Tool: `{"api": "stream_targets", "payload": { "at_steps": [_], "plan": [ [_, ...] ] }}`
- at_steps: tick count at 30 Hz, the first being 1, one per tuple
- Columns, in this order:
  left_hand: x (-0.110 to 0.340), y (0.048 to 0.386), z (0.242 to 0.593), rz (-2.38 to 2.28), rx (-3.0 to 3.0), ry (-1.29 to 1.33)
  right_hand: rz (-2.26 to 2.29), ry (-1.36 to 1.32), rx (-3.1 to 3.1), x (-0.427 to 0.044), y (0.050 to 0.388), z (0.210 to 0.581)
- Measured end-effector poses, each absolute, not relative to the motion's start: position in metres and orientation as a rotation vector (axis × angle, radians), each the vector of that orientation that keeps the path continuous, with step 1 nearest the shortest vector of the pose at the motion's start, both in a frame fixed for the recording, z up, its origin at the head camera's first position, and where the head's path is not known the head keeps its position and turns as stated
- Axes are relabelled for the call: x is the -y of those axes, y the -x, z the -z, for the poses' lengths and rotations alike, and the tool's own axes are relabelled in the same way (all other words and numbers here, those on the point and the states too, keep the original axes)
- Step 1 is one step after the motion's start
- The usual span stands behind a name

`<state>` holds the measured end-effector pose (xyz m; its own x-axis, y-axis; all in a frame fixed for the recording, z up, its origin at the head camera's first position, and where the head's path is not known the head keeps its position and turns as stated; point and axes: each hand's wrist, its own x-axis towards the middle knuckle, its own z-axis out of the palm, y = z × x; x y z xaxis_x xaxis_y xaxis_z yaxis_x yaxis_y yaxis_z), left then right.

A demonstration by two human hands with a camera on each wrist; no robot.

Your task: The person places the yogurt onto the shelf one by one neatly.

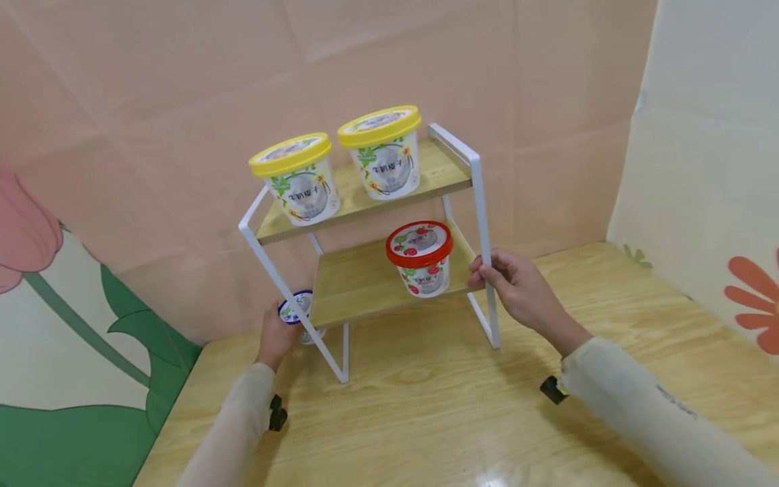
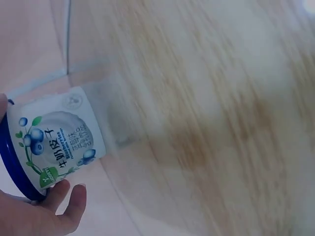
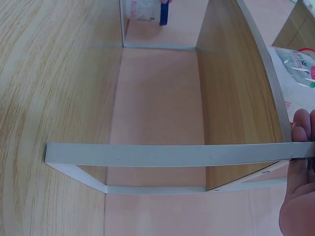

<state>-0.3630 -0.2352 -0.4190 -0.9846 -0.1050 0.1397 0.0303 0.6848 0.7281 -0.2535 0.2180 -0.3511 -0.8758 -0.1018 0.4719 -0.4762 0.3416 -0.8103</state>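
Observation:
On the left, my left hand [image 1: 276,336] grips a tub with a dark blue lid [image 2: 54,140] by its lid end. The tub's label shows blueberries, and it is beside the left leg of a two-tier shelf rack [image 1: 341,270], partly behind it in the head view. My right hand [image 1: 525,289] holds the rack's white right upright, fingers and thumb around it at the lower shelf's height. A red-lidded tub [image 1: 421,260] stands on that lower shelf, near the right hand. Two yellow-lidded tubs stand on the upper shelf, a left tub [image 1: 296,179] and a right tub [image 1: 383,155].
The rack stands on a wood-grain table [image 1: 402,406]. A pink cloth backdrop [image 1: 182,135] hangs behind it, and a white panel with flowers [image 1: 712,203] borders the right side. A tulip-patterned panel [image 1: 67,352] is on the left.

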Motion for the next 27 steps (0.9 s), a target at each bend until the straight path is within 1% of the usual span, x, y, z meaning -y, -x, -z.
{"api": "stream_targets", "payload": {
  "at_steps": [9, 22, 27],
  "plan": [
    [0.232, 0.355, 0.410, 1.230, 2.707, -0.092, -1.542, -0.536, 2.268, -0.217, 0.254, 0.349],
    [0.228, 0.347, 0.412, 1.317, 2.600, 0.032, -1.497, -0.521, 2.272, -0.220, 0.254, 0.353],
    [0.227, 0.342, 0.413, 1.373, 2.591, 0.038, -1.501, -0.528, 2.271, -0.221, 0.256, 0.354]
  ]
}}
